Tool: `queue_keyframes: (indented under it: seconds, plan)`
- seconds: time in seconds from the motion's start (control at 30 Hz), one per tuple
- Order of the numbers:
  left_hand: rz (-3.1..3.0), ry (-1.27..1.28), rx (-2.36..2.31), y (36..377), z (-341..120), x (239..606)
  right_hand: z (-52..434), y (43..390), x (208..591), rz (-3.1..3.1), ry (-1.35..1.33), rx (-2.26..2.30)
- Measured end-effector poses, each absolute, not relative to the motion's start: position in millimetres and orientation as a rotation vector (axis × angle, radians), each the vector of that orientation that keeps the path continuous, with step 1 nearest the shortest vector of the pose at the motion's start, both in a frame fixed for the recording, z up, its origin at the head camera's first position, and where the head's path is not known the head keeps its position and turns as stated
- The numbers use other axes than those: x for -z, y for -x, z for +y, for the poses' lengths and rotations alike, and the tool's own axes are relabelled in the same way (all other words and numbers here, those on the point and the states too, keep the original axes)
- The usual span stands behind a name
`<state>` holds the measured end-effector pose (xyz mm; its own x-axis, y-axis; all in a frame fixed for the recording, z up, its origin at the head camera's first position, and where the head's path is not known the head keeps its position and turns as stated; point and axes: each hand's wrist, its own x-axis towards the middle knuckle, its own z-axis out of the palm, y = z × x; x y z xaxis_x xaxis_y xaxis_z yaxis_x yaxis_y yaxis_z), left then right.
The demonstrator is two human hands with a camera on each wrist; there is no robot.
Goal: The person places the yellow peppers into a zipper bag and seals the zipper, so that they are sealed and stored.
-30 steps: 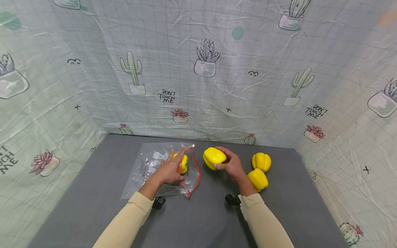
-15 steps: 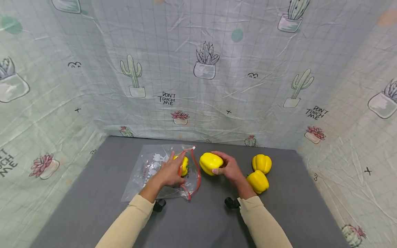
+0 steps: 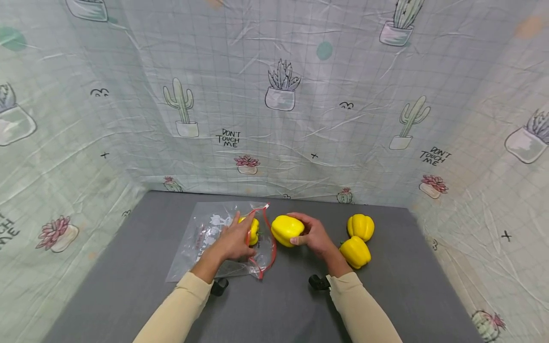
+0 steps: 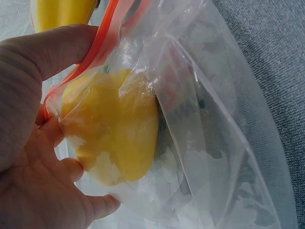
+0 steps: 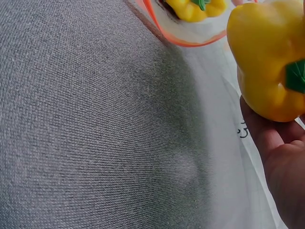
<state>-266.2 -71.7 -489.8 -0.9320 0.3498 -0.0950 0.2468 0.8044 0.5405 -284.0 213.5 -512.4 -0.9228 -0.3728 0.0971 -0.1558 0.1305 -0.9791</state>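
Right hand (image 3: 315, 234) grips a yellow pepper (image 3: 286, 229) beside the bag mouth (image 3: 261, 238) that the left hand (image 3: 233, 240) pinches, apparently; widen it, slide in low.

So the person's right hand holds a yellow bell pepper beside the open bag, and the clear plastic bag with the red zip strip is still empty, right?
Not quite. The right hand does hold a yellow bell pepper beside the open bag, but the clear plastic bag with the red zip strip is not empty: another yellow pepper already lies inside it, gripped through the plastic by the left hand. The left wrist view shows it.
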Motion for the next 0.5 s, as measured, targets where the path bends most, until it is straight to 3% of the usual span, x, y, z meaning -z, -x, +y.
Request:
queue_keyframes:
  seconds: [0.5]
  plan:
    - [2.811, -0.489, -0.801, 266.0, -72.0, 491.3, 204.9, 282.6, 516.7, 2.194, 0.537, 1.853]
